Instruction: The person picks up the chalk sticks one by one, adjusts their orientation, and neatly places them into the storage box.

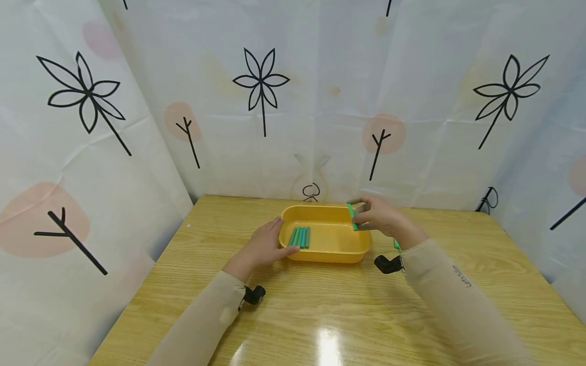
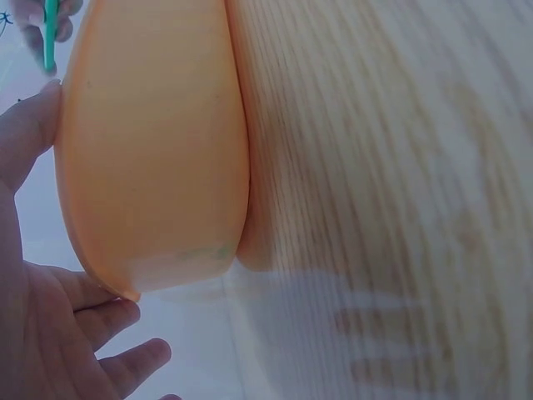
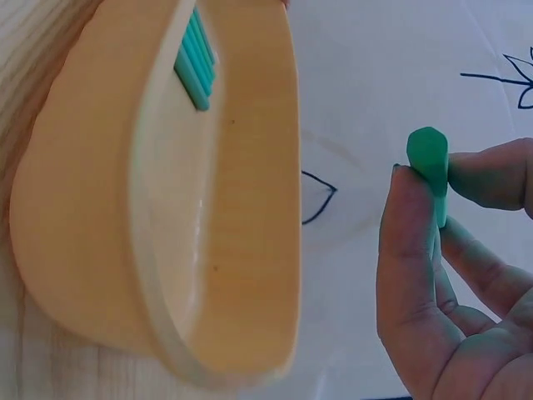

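Note:
A yellow plastic basin (image 1: 327,257) stands on the table. Several green sticks (image 1: 299,238) lie side by side at its left end. My left hand (image 1: 263,245) holds that end, thumb on the near rim and fingers on the left rim; in the left wrist view the thumb and index finger touch the rim while the other fingers hang free. Over the basin's right end, my right hand (image 1: 377,217) pinches another green stick (image 3: 428,158) between thumb and fingers. It hangs above the rim, apart from the basin.
A further green piece (image 1: 396,244) lies on the wooden table (image 1: 302,310) to the right of the basin, partly hidden by the right wrist. A patterned white curtain (image 1: 316,101) encloses the table at the back and sides.

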{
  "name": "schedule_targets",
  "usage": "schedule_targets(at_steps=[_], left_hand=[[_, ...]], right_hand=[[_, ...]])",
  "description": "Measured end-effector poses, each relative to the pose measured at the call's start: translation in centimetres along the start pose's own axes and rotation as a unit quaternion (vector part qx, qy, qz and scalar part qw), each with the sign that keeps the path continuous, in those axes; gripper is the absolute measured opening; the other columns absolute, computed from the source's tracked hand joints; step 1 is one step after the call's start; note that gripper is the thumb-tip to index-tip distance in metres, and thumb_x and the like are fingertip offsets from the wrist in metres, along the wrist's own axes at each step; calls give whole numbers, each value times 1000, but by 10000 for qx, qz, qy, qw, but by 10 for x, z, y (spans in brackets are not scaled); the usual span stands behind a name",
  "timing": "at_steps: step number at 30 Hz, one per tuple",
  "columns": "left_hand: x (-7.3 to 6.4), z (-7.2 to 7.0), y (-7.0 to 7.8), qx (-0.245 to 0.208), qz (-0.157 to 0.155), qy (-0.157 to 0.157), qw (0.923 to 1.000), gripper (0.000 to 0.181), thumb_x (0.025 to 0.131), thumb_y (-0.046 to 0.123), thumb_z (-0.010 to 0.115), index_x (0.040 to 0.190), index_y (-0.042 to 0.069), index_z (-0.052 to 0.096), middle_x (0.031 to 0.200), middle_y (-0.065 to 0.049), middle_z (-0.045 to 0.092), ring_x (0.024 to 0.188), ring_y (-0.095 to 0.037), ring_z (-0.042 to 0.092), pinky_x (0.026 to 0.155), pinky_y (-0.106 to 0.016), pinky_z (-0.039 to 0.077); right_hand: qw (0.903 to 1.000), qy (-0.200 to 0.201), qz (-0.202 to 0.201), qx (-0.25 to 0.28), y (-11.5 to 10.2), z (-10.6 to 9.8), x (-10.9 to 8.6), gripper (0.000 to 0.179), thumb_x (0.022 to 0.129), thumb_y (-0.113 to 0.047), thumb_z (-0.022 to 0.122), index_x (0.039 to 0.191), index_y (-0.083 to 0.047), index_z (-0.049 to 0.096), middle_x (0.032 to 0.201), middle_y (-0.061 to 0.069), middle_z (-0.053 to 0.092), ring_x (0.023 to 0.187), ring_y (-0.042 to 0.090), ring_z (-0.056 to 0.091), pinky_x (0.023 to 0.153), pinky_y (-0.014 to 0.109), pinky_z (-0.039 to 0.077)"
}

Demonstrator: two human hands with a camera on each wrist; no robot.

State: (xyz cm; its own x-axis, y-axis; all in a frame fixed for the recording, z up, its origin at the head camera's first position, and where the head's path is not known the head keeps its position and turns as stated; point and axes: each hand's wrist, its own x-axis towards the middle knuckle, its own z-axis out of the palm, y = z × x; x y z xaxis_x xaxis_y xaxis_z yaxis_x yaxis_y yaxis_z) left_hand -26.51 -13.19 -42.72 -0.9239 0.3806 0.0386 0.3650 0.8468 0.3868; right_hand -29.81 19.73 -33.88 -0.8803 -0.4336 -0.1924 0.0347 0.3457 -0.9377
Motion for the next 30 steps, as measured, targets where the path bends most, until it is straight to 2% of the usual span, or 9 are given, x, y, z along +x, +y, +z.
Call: schedule_targets(at_steps=[7, 14, 19, 22, 27, 30], left_hand=[[0, 0, 0, 29, -9, 30, 10000, 102, 91, 69, 56, 159, 3, 21, 166, -15, 17, 151, -34, 20, 120, -53, 18], [-2, -2, 2, 30, -11, 11, 10000, 102, 91, 68, 57, 159, 1, 22, 165, -15, 18, 150, -34, 21, 120, -53, 18], [-1, -2, 2, 35, -20, 14, 10000, 102, 91, 69, 56, 159, 1, 22, 165, -16, 19, 150, -34, 21, 120, -53, 18], [0, -2, 2, 36, -29, -6, 10000, 102, 91, 70, 56, 159, 1, 22, 165, -16, 19, 150, -34, 21, 120, -53, 19], [2, -1, 1, 88, -40, -20, 10000, 103, 90, 71, 55, 159, 1, 22, 165, -16, 19, 150, -34, 21, 120, -53, 19], [2, -1, 1, 92, -52, -30, 9999, 104, 90, 71, 55, 159, 1, 21, 165, -15, 18, 150, -34, 21, 120, -53, 19]], right_hand=[[9994, 61, 158, 314, 5, 23, 20, 63, 96, 5, 58, 152, 4, 30, 110, 19, 52, 83, 21, 62, 95, 47, 53], [9977, 128, 298, 597, 21, 44, 41, 63, 95, 6, 59, 152, 3, 32, 105, 15, 54, 79, 19, 62, 99, 54, 49], [9962, 268, 507, 648, 28, 59, 53, 62, 94, 7, 60, 151, 3, 36, 119, 25, 54, 79, 20, 63, 97, 53, 51], [9958, 303, 594, 629, 32, 66, 59, 62, 92, 8, 61, 150, 5, 36, 118, 28, 56, 79, 22, 64, 92, 51, 54], [9951, 464, 775, 397, 39, 76, 68, 60, 91, 8, 63, 147, 4, 42, 108, 22, 60, 85, 26, 66, 83, 44, 58], [9945, 542, 867, 214, 41, 79, 71, 59, 90, 8, 64, 145, 3, 45, 109, 21, 61, 89, 28, 66, 80, 40, 59]])
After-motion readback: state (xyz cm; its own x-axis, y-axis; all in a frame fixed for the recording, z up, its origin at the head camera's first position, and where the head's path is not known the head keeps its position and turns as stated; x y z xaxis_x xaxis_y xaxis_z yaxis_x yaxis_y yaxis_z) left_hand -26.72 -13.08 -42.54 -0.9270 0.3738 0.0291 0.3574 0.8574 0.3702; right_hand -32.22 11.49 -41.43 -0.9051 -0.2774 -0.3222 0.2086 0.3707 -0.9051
